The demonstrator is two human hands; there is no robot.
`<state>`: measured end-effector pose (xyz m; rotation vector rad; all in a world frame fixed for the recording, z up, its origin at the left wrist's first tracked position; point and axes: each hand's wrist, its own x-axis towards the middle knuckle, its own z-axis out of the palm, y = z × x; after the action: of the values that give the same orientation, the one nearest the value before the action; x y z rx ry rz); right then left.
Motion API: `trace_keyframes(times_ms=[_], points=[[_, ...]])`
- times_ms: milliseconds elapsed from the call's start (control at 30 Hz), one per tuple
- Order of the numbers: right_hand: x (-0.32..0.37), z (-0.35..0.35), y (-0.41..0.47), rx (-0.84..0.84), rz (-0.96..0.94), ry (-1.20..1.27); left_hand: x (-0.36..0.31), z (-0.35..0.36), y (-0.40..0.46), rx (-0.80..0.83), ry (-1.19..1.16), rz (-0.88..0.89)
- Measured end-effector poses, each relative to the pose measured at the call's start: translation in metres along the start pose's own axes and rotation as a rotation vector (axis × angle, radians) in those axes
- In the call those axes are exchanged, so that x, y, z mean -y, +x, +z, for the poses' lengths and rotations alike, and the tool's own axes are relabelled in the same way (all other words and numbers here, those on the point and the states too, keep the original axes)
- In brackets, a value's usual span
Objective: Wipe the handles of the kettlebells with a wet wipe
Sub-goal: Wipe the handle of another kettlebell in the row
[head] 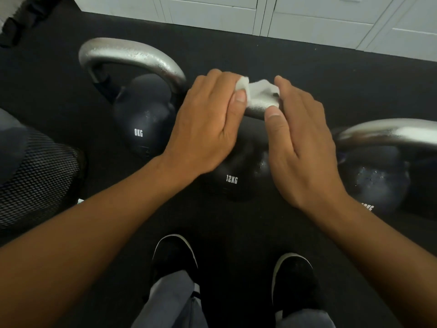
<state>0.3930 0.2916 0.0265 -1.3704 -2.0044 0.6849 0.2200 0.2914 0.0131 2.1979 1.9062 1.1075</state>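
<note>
We see the black floor carrying three kettlebells in a row before white cabinets. The 8KG kettlebell stands left, the 12KG kettlebell in the middle, a third kettlebell at the right edge. Both hands partly hide the middle handle. Our left hand and right hand reach forward, palms down. Thumb and curled fingers of each pinch the wet wipe, draped over that handle between them.
</note>
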Motion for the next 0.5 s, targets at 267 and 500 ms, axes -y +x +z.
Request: trace_keyframes(times_ms=[267, 500], points=[[0.002, 0.002, -0.005, -0.001, -0.038, -0.029, 0.002, 0.008, -0.027, -0.06, 0.008, 0.009], [0.006, 0.007, -0.004, -0.057, -0.004, -0.009, 0.005, 0.002, -0.012, -0.029, -0.122, -0.101]])
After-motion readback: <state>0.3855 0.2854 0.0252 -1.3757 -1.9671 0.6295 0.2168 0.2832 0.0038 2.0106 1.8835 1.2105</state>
